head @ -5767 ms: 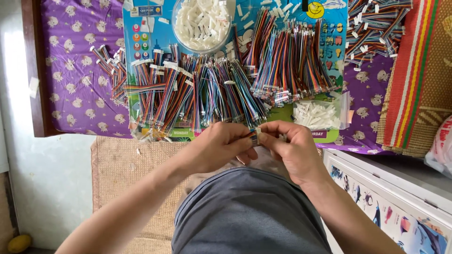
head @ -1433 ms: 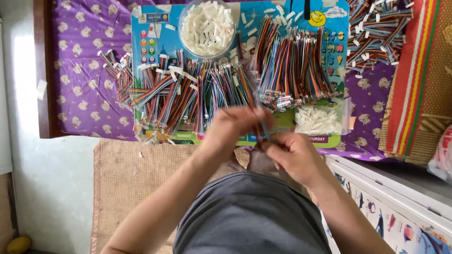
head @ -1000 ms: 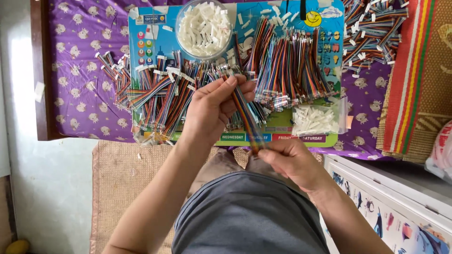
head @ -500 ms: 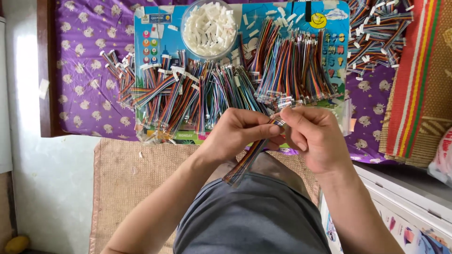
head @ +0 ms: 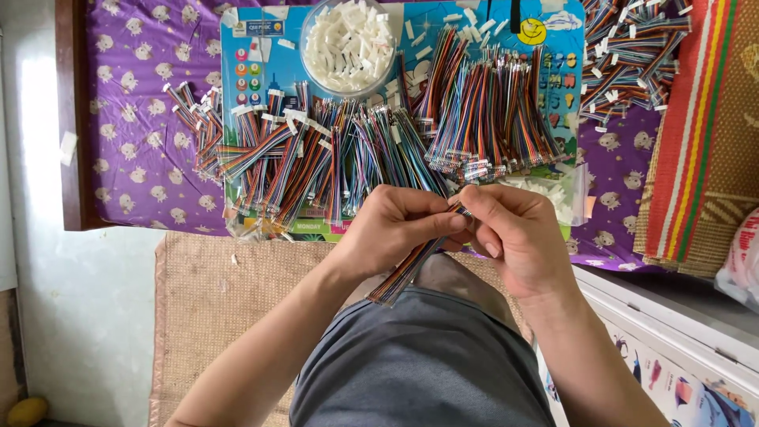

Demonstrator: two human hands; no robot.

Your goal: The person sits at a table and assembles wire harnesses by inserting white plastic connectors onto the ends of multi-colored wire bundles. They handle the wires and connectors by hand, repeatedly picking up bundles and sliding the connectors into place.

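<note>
My left hand (head: 395, 229) and my right hand (head: 518, 237) meet in front of my chest, both pinching one end of a short multicoloured ribbon cable (head: 403, 273). The cable hangs down and to the left over my grey-clad lap. Right beyond my hands lies a blue board (head: 245, 47) covered with heaps of similar multicoloured cables (head: 316, 158). A second heap of upright cable bundles (head: 490, 111) lies on the board's right half. A clear round bowl of white plastic connectors (head: 348, 43) stands at the board's far edge.
The board rests on a purple patterned cloth (head: 134, 119). More cables (head: 624, 55) are piled at the far right, beside a striped woven mat (head: 704, 134). A clear bag of white connectors (head: 565, 198) lies near my right hand. A tan mat (head: 213, 292) covers the floor below.
My left hand had reached out over the cable heap and came back with a cable. Both hands have since drawn together and now grip the cable's end.
</note>
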